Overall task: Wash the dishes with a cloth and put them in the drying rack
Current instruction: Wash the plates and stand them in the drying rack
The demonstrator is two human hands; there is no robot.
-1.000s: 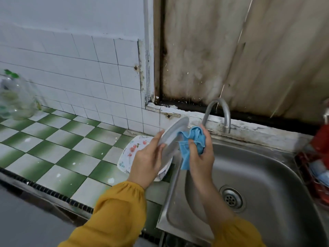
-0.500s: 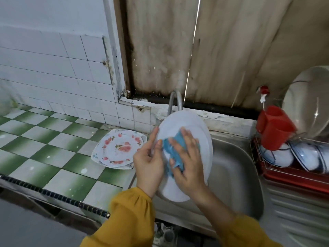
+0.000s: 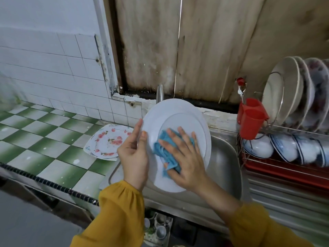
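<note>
**White plate faced the camera, cloth pressed flat against it**

White and round, the ceramic plate (image 3: 178, 111) had swung from edge-on a second earlier to showing its whole face. It was held tilted above the stainless steel sink (image 3: 224, 157). The crumpled blue cloth (image 3: 164, 152) had moved from the plate's upper edge near the tap to its lower middle. The right hand (image 3: 185, 157) pressed the cloth there with straight, spread fingers. The left hand (image 3: 133, 152) pinched the plate's left rim, thumb on the front. The view had also swung right, bringing in more of the red wire drying rack (image 3: 284, 164).

A green-and-white checked tile counter (image 3: 44, 139) carried a flower-patterned square plate (image 3: 106, 141) just left of the sink. White wall tiles (image 3: 53, 68) met stained wooden boards (image 3: 195, 50) behind. The rack held upright plates (image 3: 284, 91), upturned bowls (image 3: 284, 148) and a red plastic cutlery holder (image 3: 251, 116).

The plate hid all but the top of the curved metal tap (image 3: 159, 93). The left fingers behind the rim were out of sight, and the rack ran off the right edge.
</note>
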